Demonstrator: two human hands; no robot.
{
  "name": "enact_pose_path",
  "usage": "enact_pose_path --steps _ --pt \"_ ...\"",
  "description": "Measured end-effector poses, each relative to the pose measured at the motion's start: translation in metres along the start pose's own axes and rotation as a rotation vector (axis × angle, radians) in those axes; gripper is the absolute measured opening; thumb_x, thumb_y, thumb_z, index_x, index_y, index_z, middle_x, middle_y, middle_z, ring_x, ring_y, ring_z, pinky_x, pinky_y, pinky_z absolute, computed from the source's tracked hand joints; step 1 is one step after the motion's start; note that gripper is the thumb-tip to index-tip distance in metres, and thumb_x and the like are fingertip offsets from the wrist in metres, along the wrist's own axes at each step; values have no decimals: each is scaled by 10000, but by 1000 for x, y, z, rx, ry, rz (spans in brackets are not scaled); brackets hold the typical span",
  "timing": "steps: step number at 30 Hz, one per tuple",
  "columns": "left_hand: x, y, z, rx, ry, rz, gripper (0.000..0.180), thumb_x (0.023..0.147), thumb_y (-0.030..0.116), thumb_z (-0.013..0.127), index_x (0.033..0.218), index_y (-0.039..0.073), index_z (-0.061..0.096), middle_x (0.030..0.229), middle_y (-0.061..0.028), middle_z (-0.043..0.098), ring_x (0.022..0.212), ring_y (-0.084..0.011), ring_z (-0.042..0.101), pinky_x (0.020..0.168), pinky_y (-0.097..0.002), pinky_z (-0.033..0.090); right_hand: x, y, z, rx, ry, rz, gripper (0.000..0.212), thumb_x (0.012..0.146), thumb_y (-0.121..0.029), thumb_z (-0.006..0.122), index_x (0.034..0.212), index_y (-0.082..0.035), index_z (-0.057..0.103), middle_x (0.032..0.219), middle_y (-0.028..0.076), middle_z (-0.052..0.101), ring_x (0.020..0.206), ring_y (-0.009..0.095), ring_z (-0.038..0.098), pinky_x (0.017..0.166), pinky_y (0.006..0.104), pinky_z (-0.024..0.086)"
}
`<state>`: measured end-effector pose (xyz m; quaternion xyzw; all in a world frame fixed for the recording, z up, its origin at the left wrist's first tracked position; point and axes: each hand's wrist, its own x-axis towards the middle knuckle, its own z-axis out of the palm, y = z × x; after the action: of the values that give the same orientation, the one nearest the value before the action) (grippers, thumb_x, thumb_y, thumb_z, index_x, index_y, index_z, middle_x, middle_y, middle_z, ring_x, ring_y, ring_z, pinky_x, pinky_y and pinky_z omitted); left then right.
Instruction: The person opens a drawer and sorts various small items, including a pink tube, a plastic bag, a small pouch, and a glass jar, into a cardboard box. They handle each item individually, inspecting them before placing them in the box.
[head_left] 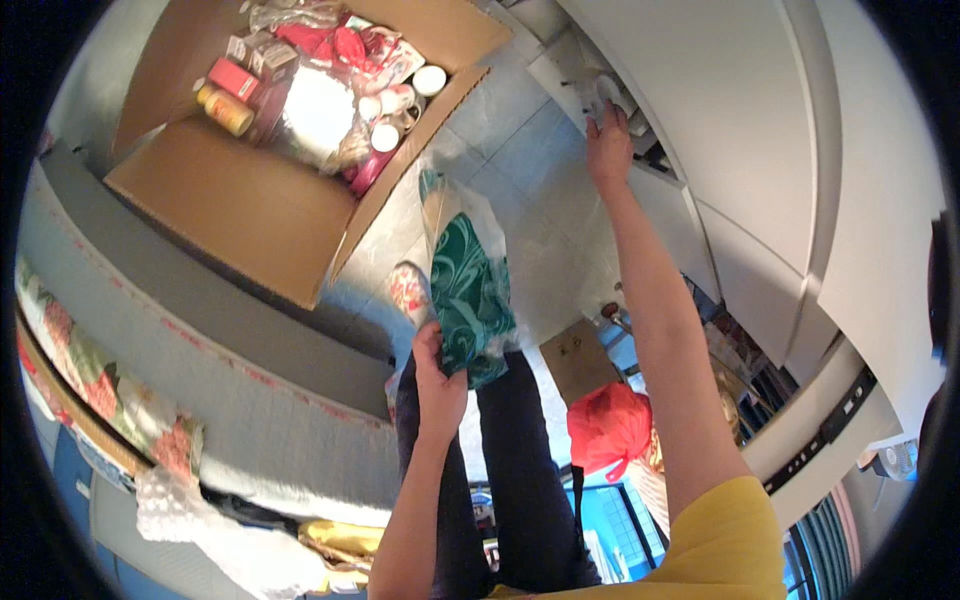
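My left hand (437,390) grips the lower end of a green plastic bag (468,275) with pale swirls and a clear part along its upper side. The bag hangs in front of my legs. My right hand (609,150) reaches far forward into an open white drawer (560,75) at the right. Its fingers are bent at a small whitish, partly see-through thing (606,92), whose kind I cannot make out.
An open cardboard box (240,205) at the far left holds bottles, small cartons and bags. A grey bed edge (250,330) runs along the left. White cabinet fronts (750,230) line the right. Nearer stands a red bag (610,428).
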<state>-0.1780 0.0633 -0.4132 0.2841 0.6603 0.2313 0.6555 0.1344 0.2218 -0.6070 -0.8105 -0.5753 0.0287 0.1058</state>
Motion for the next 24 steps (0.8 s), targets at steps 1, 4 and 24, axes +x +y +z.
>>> enact_pose_path --steps 1,4,24 --pt "-7 4 -3 -22 -6 -8 590 680 -193 401 1209 60 331 1089 -103 491 1020 -184 486 901 -278 372 -5 -13 -9 20 -28 17 287 828 -222 556 1009 1 574 1105 188 557 874 353 589 739 444 479" --pt "-31 36 -6 -83 -39 -3 647 664 -210 386 1228 91 293 1090 -103 493 1012 -174 492 888 -266 380 -62 -52 -52 244 -479 308 464 812 -448 558 981 -18 599 969 159 593 798 279 597 688 380 481" --pt "-118 192 -80 458 28 499 608 729 9 651 1279 88 403 1188 -170 489 1090 -333 471 942 -371 377 -42 -264 -421 1673 -548 1084 130 858 -156 590 926 -53 550 870 39 605 717 146 574 595 270 460"
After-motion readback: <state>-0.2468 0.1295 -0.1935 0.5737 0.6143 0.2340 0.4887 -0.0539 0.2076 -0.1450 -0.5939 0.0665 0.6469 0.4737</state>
